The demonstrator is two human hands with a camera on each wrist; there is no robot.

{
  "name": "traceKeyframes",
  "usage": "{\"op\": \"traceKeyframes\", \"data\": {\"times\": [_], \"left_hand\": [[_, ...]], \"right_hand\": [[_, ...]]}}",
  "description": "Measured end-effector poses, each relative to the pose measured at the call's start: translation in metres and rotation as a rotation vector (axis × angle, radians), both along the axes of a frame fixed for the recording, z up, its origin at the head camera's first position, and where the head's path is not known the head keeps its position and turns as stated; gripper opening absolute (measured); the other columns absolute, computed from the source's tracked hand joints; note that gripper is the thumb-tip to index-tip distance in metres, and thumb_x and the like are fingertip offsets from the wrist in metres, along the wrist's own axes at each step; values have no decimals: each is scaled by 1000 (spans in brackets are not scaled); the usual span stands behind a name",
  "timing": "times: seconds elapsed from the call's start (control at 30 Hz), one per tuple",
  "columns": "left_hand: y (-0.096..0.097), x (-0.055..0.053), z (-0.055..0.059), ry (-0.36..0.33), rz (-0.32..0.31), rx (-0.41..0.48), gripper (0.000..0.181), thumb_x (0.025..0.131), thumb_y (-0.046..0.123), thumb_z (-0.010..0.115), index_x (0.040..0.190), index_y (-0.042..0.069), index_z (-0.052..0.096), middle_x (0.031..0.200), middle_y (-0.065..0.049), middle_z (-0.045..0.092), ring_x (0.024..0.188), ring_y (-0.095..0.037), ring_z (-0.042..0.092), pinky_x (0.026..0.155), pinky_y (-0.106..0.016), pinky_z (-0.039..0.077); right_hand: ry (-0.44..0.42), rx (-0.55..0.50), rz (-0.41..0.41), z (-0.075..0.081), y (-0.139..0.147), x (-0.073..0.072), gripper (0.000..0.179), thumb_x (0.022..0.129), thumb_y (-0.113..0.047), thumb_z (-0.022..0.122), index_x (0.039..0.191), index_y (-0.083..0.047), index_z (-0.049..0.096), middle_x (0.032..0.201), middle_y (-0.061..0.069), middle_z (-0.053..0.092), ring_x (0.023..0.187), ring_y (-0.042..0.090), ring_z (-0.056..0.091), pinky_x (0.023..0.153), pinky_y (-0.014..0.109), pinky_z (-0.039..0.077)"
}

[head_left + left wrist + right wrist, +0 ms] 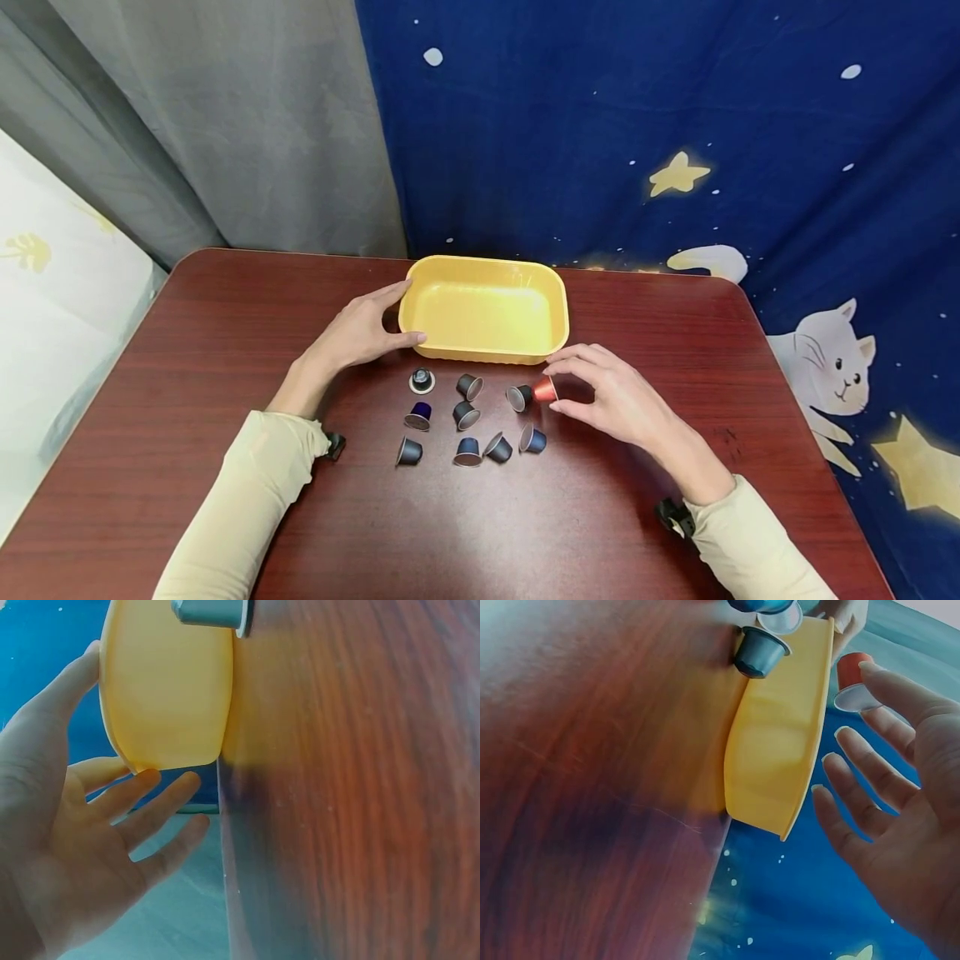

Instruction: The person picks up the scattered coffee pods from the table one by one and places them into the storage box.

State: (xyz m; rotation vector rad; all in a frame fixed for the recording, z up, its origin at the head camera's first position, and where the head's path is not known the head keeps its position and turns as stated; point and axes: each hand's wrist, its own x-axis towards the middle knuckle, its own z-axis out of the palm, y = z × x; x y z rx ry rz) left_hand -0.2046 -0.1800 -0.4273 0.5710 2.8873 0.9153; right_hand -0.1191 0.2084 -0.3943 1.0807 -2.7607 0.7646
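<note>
My right hand [609,393] pinches a shiny red, cup-shaped capsule [543,390] with a silvery lid [857,698], just off the near right corner of a smooth yellow, rounded-rectangular plastic tub [483,321]; my left hand [358,332], outstretched, touches its left end. Reddish-brown wood-grained table [525,533], star-printed blue curtain [555,125] behind. The capsule's narrow end points left, long axis sideways.

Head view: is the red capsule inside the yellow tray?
No, the right hand holds the red capsule outside the yellow tray, near its front-right corner.
</note>
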Motion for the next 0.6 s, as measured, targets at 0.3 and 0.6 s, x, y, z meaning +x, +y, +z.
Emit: {"op": "traceKeyframes", "data": {"times": [0.3,0.6], "left_hand": [[-1,2,1,-4,14,-9,102,76,69,71,155,15,36,156,-5,40,141,-24,40,114,-47,33],[-2,0,3,-10,13,-21,104,75,69,73,154,13,37,155,-9,41,140,-27,41,113,-50,34]], "right_hand": [[-19,-23,-11,4,-1,-8,41,79,-28,86,117,-21,71,124,-7,62,117,12,55,103,35,44],[-39,-73,-8,5,-3,-15,43,79,-31,85,118,-21,70,123,-9,63,117,11,56,102,34,44]]}}
